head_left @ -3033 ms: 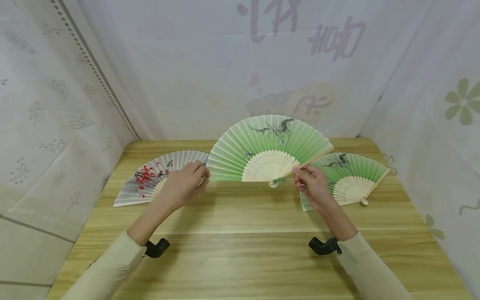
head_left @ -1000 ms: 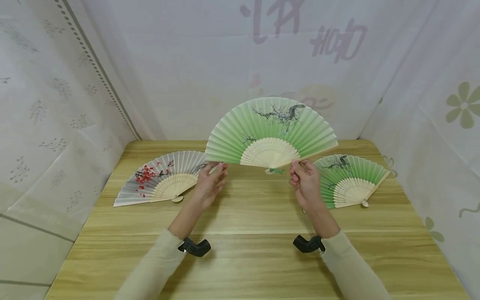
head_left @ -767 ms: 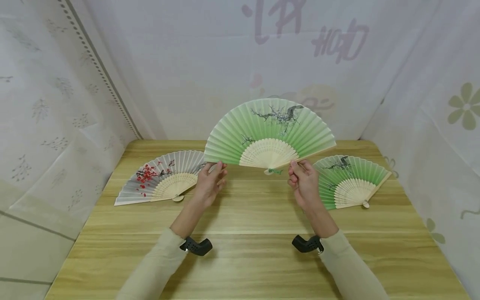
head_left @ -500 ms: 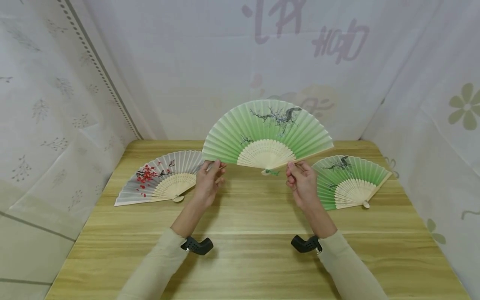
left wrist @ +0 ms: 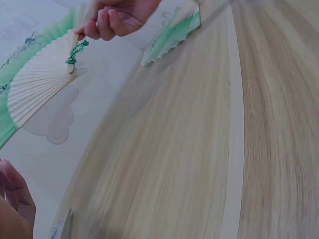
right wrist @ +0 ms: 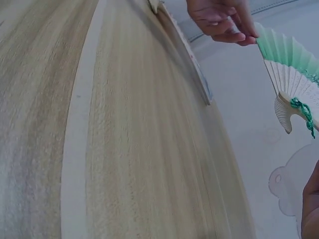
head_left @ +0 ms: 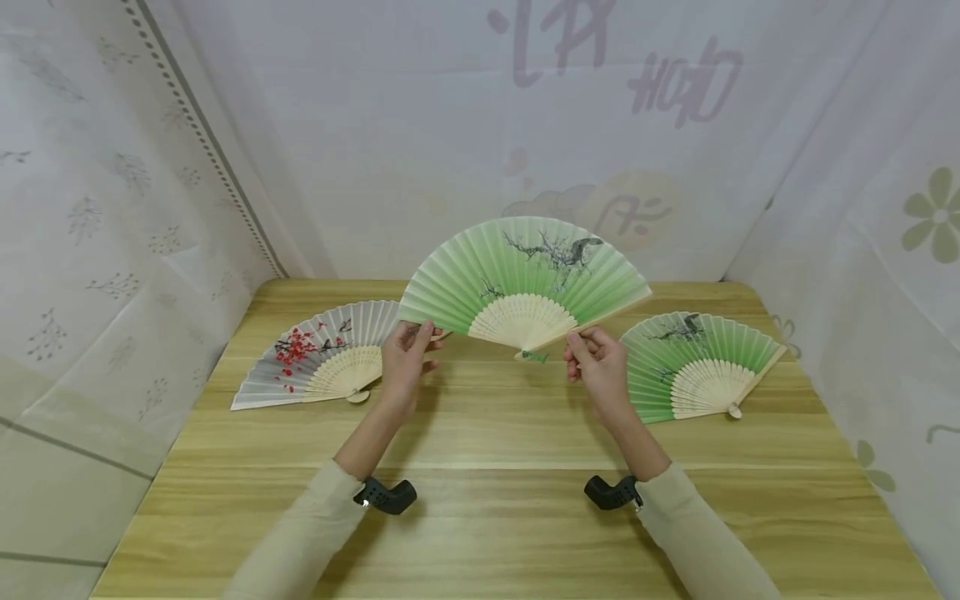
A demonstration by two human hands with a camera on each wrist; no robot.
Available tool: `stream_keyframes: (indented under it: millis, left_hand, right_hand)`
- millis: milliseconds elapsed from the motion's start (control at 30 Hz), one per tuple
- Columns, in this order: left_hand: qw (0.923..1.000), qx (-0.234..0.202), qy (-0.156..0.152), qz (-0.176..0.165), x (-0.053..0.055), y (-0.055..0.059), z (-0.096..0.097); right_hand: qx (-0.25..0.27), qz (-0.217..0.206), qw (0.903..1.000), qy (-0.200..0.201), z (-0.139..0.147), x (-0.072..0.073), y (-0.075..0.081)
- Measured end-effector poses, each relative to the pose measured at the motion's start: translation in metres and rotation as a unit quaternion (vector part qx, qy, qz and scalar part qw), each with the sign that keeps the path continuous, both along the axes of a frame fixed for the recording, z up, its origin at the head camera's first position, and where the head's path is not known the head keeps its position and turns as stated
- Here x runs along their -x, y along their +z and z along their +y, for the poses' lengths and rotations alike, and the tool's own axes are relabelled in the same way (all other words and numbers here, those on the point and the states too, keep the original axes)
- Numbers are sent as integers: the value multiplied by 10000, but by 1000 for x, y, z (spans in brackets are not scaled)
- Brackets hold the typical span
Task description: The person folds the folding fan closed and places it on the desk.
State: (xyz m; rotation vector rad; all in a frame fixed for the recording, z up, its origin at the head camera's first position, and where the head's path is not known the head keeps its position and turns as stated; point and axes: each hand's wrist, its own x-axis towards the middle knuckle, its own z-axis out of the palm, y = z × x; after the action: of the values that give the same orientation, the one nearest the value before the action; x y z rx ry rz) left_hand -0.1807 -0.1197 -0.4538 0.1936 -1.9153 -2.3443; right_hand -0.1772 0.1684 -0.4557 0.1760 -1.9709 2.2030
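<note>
Between both hands, an unfolded green folding fan (head_left: 525, 275) with a dark branch print is held up above the table. My left hand (head_left: 405, 358) pinches the lower corner of its left edge. On the other side, my right hand (head_left: 597, 367) pinches the right outer rib not far from the pivot. A green cord (left wrist: 75, 52) is tied at the fan's pivot, as the left wrist view shows. In the right wrist view, the left hand's fingertips (right wrist: 247, 40) are at the fan's outer corner.
A grey fan with red blossoms (head_left: 307, 358) lies spread on the table's left. Another green fan (head_left: 693, 367) lies spread at the right, partly behind the right hand. The wooden table (head_left: 495, 517) meets printed white cloth (head_left: 375, 133) at the back and sides.
The left hand has come away from in front of the grey fan and taken hold of the held fan's left edge. That fan rose, then sank slightly and shifted left.
</note>
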Motion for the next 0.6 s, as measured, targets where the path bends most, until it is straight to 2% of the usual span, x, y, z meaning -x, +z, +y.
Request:
stream_keyframes:
  millis: [267, 500, 600]
  left_hand:
    - [9988, 452, 48, 178, 0, 1, -6]
    - [9969, 720, -13, 330, 1, 3, -7]
    - [9951, 901, -49, 414, 1, 4, -8]
  right_hand:
    - [-484, 52, 9988, 87, 0, 3, 0]
    - [-773, 51, 9967, 253, -6, -5, 23]
    - [-831, 7, 9961, 282, -8, -9, 28]
